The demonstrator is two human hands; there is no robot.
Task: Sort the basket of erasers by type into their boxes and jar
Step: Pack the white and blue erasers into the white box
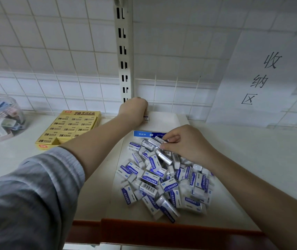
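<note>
Right, nearest: red front lip [162, 230] of the shelf [252, 159], then the white tray [97, 195] with a loose heap of blue-and-white erasers [162, 179] on it. No basket as such in view; the tray seems to serve as one.

Right hand [185, 143] is at the far end of the heap, fingers [171, 137] curled and pinching one or two sleeved erasers. Left hand [134, 110] reaches past the heap to the far end of the white box [163, 120], gripping a small eraser [146, 118] against the box's far-left corner, probably seating it there.

Handling, my read: small, light, stiff blocks; the paper or film sleeves are likely slick, and the heap will shift when disturbed. Pinch across the long sides, one or two per grab.

Left of the box: yellow box [72, 129] of 2B erasers, rows nearly full. Far left: clear jar [3, 120] with pastel erasers.

Clearance: the box sits close to the tiled back wall [54, 69] and the slotted upright [125, 69], so the left hand has little room behind. Bare shelf lies to the right. A paper sign [263, 78] is on the wall.
</note>
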